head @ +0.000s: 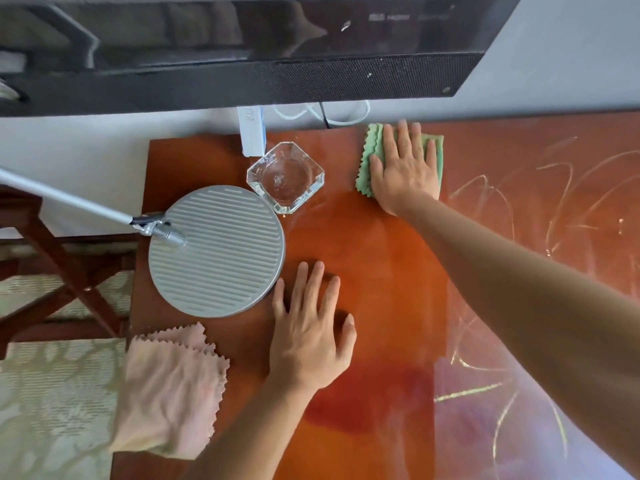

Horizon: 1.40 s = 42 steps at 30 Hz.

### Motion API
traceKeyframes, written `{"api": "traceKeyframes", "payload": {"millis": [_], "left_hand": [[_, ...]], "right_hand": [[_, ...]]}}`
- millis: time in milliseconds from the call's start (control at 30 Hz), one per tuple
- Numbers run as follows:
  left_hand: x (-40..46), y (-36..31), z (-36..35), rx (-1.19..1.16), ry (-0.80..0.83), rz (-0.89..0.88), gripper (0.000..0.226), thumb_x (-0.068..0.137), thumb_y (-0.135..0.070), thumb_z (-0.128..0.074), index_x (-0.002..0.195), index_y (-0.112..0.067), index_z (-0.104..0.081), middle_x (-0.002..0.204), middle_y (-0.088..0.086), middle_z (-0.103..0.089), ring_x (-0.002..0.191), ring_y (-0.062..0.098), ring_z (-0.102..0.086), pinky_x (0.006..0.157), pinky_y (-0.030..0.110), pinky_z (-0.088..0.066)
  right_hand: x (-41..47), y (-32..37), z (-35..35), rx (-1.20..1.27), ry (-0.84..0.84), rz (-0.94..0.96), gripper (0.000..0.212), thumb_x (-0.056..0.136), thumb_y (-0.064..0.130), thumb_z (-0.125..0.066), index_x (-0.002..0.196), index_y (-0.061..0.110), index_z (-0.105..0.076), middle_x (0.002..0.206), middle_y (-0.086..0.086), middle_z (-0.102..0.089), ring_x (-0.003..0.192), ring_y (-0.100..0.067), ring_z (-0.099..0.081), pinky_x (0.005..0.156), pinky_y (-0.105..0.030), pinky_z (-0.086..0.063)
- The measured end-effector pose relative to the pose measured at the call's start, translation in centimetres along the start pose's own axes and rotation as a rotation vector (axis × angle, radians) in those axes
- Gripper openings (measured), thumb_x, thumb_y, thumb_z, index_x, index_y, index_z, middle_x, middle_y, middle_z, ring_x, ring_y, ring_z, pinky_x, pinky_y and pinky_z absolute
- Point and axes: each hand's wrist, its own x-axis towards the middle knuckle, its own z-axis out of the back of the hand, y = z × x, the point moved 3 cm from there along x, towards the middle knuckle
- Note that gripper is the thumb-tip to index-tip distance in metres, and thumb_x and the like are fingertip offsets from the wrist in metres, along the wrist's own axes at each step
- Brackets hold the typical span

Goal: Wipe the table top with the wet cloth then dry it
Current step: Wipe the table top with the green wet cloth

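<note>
Right hand flat on green cloth near far edge of bench, fingers straight and slightly apart, pressing down. Left hand palm-down on bare wood near front, fingers spread, holding nothing. Pink cloth folded at front left corner, overhanging the edge. Round grey lamp base just left of left hand; glass dish behind it. Pale scribbled streaks on the right part of the bench.

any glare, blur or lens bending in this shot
Head view: wide-angle bending curves the glossy brown wooden table top and the black screen; pale window glare washes the table's lower right, showing streaks; the screen mirrors the room; the right hand on the green scalloped cloth looks slightly soft.
</note>
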Motion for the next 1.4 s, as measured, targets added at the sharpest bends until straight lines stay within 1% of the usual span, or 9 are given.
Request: {"api": "traceKeyframes", "payload": {"millis": [133,267,400,500,667,900,1033,1200,1400], "left_hand": [[0.0,0.0,0.1,-0.004,-0.02,-0.005,0.06,0.097,-0.049,-0.043,0.144,-0.013,-0.053,0.161,0.015,-0.038,0.152,0.034,-0.029,0.12,0.062,-0.022],[0.0,0.0,0.1,-0.005,-0.025,-0.008,0.06,0.097,-0.049,-0.044,0.144,-0.013,-0.053,0.161,0.015,-0.038,0.152,0.034,-0.028,0.121,0.061,-0.021],[0.0,0.0,0.1,0.005,-0.028,-0.001,0.061,0.096,-0.05,-0.044,0.144,-0.013,-0.054,0.16,0.015,-0.039,0.152,0.033,-0.028,0.122,0.059,-0.019],[0.1,0.0,0.1,-0.001,-0.023,0.004,0.061,0.095,-0.05,-0.045,0.144,-0.014,-0.054,0.16,0.014,-0.039,0.153,0.033,-0.028,0.121,0.061,-0.021],[0.0,-0.1,0.0,-0.017,-0.03,0.011,0.06,0.095,-0.049,-0.047,0.143,-0.015,-0.056,0.16,0.013,-0.04,0.152,0.032,-0.03,0.12,0.061,-0.022],[-0.1,0.0,-0.1,-0.009,-0.05,0.004,0.06,0.094,-0.049,-0.048,0.143,-0.015,-0.057,0.16,0.013,-0.041,0.151,0.033,-0.032,0.12,0.06,-0.021],[0.0,0.0,0.0,-0.016,-0.045,0.0,0.06,0.094,-0.049,-0.047,0.142,-0.015,-0.057,0.159,0.013,-0.041,0.151,0.033,-0.033,0.12,0.06,-0.022],[0.0,0.0,0.2,-0.015,-0.027,0.005,0.061,0.095,-0.049,-0.045,0.142,-0.013,-0.058,0.159,0.014,-0.042,0.15,0.034,-0.033,0.117,0.063,-0.028],[0.1,-0.1,0.7,-0.014,-0.017,0.012,0.061,0.094,-0.049,-0.045,0.141,-0.012,-0.059,0.158,0.015,-0.043,0.149,0.034,-0.035,0.118,0.062,-0.027]], "right_hand": [[-0.6,0.2,0.1,0.004,0.003,0.038,0.067,0.105,0.05,-0.012,0.164,0.02,-0.001,0.172,-0.003,0.005,0.157,-0.024,0.011,0.126,-0.045,0.007],[-7.3,0.6,-0.9,-0.01,0.018,0.136,0.068,0.104,0.053,-0.006,0.164,0.021,0.0,0.172,-0.003,0.005,0.157,-0.024,0.011,0.127,-0.046,0.005],[-12.6,1.5,-2.5,-0.024,0.046,0.178,0.068,0.104,0.054,-0.003,0.164,0.023,0.002,0.171,-0.001,0.007,0.156,-0.022,0.015,0.126,-0.045,0.009],[-10.7,2.4,-2.4,-0.031,0.04,0.166,0.068,0.104,0.055,-0.001,0.163,0.023,0.005,0.171,-0.001,0.008,0.156,-0.022,0.017,0.126,-0.045,0.011],[-2.9,6.0,-1.4,-0.023,0.017,0.135,0.066,0.105,0.051,-0.007,0.163,0.022,0.003,0.172,-0.002,0.008,0.157,-0.023,0.015,0.125,-0.045,0.011],[1.6,6.9,-0.2,-0.07,0.021,0.208,0.066,0.106,0.051,-0.009,0.164,0.022,0.001,0.172,-0.004,0.004,0.157,-0.024,0.01,0.127,-0.048,0.005],[-0.1,5.9,-0.4,-0.036,0.016,0.208,0.067,0.105,0.053,-0.009,0.164,0.022,0.0,0.172,-0.003,0.005,0.157,-0.023,0.011,0.127,-0.047,0.005],[-3.8,1.6,-0.5,-0.034,0.026,0.209,0.069,0.103,0.057,-0.006,0.164,0.024,-0.002,0.172,0.0,0.003,0.157,-0.021,0.011,0.126,-0.044,0.008],[-10.2,-2.3,-1.2,-0.045,0.018,0.067,0.071,0.101,0.059,0.0,0.164,0.026,0.003,0.171,0.001,0.007,0.156,-0.019,0.015,0.127,-0.044,0.009]]}}
